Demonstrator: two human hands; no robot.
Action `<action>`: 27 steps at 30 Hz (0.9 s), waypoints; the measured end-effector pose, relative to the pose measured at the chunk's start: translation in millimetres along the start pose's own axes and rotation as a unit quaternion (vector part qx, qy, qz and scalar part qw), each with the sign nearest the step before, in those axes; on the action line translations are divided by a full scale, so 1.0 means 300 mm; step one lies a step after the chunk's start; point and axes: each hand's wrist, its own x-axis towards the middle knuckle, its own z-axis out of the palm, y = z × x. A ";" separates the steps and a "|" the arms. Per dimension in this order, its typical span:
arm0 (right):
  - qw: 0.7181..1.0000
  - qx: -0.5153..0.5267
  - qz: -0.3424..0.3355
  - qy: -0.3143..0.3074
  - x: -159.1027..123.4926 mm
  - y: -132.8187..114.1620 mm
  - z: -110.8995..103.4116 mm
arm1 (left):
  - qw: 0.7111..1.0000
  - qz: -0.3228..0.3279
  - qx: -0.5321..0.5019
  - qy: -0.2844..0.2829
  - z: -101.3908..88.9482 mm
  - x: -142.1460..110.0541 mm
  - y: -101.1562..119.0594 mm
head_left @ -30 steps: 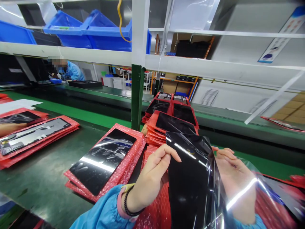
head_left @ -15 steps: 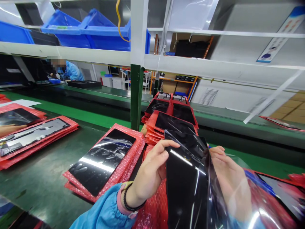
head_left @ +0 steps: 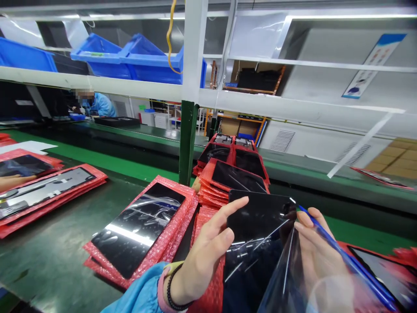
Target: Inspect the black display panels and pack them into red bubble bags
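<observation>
A black tablet screen [head_left: 257, 230] is tilted up in front of me over red bubble-wrap sleeves. My left hand [head_left: 208, 256] holds its left edge; the index finger and thumb are stretched over the edge, and the other fingers are hidden. At the upper right corner, my right hand [head_left: 321, 248] pinches clear film [head_left: 286, 265], which is partly lifted from the screen and hangs in folds. A long thin blue stick [head_left: 358, 265] lies along this hand; its kind is unclear. Part of the right hand shows through the film.
Another screen [head_left: 140, 226] lies on bubble wrap to the left. More wrapped screens [head_left: 241, 174] are piled behind. A tablet back part [head_left: 48, 187] and someone's hand [head_left: 16, 180] are far left. A green post [head_left: 188, 143] rises mid-bench; blue bins [head_left: 146, 65] sit on the shelf above.
The screen has tilted back and its top edge shows more fully. The film has come away from its upper part. My left fingers have spread, and the blue stick shows more.
</observation>
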 end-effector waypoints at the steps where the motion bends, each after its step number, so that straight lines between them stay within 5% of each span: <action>1: 1.000 0.002 0.016 0.006 -0.005 -0.003 0.003 | 1.000 0.003 0.010 0.010 0.001 -0.001 -0.001; 5: 0.999 -0.017 0.032 0.037 -0.045 -0.025 0.018 | 0.998 0.029 0.043 0.033 -0.005 -0.010 -0.016; 17: 0.988 -0.022 -0.126 -0.089 -0.104 -0.043 0.079 | 0.994 0.079 0.080 -0.006 -0.028 -0.025 -0.044; 22: 0.993 -0.056 -0.059 -0.082 -0.096 -0.012 0.048 | 0.997 0.047 0.069 -0.007 -0.040 -0.008 -0.038; 27: 0.994 -0.084 0.040 -0.059 -0.043 0.100 -0.009 | 0.992 -0.098 0.036 0.069 -0.126 -0.024 -0.071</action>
